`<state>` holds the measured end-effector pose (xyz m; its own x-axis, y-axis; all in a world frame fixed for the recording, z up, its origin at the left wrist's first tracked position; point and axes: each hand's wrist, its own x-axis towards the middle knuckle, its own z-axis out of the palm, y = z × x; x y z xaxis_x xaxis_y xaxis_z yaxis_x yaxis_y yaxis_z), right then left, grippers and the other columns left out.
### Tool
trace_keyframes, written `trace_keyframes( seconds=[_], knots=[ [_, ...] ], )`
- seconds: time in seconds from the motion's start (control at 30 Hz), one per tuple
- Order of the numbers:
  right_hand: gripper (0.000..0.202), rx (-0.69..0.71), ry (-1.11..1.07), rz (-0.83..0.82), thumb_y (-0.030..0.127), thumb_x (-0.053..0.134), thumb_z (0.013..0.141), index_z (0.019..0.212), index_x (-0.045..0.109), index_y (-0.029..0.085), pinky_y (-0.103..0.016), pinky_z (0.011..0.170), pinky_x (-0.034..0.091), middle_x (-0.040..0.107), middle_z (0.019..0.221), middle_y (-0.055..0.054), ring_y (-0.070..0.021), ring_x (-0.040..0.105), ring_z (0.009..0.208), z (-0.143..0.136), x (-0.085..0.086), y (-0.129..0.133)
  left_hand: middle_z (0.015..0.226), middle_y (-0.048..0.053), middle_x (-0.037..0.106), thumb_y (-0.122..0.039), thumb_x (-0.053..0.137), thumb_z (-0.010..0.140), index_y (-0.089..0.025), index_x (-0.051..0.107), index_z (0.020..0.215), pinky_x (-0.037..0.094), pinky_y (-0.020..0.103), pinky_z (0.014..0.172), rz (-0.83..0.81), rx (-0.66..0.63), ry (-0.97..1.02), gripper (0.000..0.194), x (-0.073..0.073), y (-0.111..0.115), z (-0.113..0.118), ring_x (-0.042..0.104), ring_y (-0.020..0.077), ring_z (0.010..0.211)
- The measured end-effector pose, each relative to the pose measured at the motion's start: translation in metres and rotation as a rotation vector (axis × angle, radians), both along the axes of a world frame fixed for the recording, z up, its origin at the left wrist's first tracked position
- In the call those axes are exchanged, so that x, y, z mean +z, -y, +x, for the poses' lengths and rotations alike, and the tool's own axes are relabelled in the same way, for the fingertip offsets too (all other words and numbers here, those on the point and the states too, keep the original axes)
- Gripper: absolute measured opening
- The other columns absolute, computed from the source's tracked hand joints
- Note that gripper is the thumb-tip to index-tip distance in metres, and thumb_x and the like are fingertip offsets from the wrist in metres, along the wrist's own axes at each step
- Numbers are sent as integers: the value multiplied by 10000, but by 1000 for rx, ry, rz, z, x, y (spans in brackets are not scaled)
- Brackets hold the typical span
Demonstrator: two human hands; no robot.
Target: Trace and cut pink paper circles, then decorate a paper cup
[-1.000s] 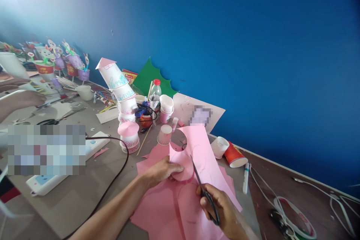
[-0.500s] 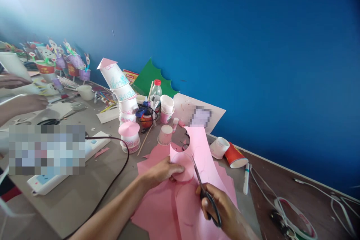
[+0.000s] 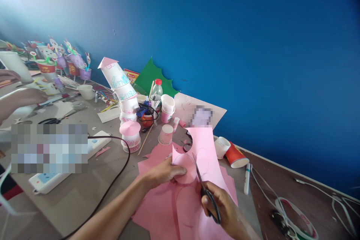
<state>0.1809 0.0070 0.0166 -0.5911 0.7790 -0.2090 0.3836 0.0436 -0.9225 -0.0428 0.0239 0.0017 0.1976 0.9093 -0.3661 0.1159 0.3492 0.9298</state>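
The right hand (image 3: 225,208) is nearest on the right, its fingers clamped around the handles of black scissors (image 3: 199,177); whether the blades are apart, I cannot tell. They point away, just beside the right rim of a circle outlined on the pink paper (image 3: 204,146). The left hand (image 3: 165,170) pinches this circle from the left, thumb on top. The paper slopes over lower pink sheets (image 3: 153,195), whose jagged edges spread left and right.

On the left, bare grey tabletop (image 3: 70,204) lies between its near edge and a black cable (image 3: 129,152). Right of the right hand, the grey ends along a dark brown surface (image 3: 271,183) with a marker (image 3: 246,179) near the border.

Farther off, a cone-topped cup (image 3: 130,129) stands left of the paper and a tipped red cup (image 3: 236,154) lies right. Beyond stand leaning stacked cups (image 3: 123,92) and the blue wall (image 3: 225,45).
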Motion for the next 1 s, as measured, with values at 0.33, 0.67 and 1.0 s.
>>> trace_keyframes(
  seconds=[0.33, 0.67, 1.0],
  knots=[
    [510, 19, 42, 60, 710, 437, 886, 740, 413, 222, -236, 513, 306, 460, 567, 49, -104, 392, 527, 3, -5, 0, 630, -52, 462, -351, 601, 681, -195, 471, 723, 332, 258, 557, 8, -21, 27, 207, 4, 1, 0, 421, 121, 598],
    [529, 25, 54, 24, 739, 456, 854, 771, 442, 217, -234, 502, 298, 435, 560, 62, -102, 371, 523, 4, -6, -1, 650, -61, 461, -372, 625, 677, -198, 479, 770, 306, 248, 551, 19, -45, 11, 246, 0, -1, -5, 406, 118, 601],
    [579, 31, 61, -39, 784, 466, 804, 832, 479, 206, -231, 499, 294, 409, 548, 74, -102, 345, 521, 5, -5, -1, 568, -55, 467, -322, 631, 675, -210, 460, 621, 300, 254, 539, -21, -64, -81, 211, 6, -2, -14, 423, 129, 581]
  ],
)
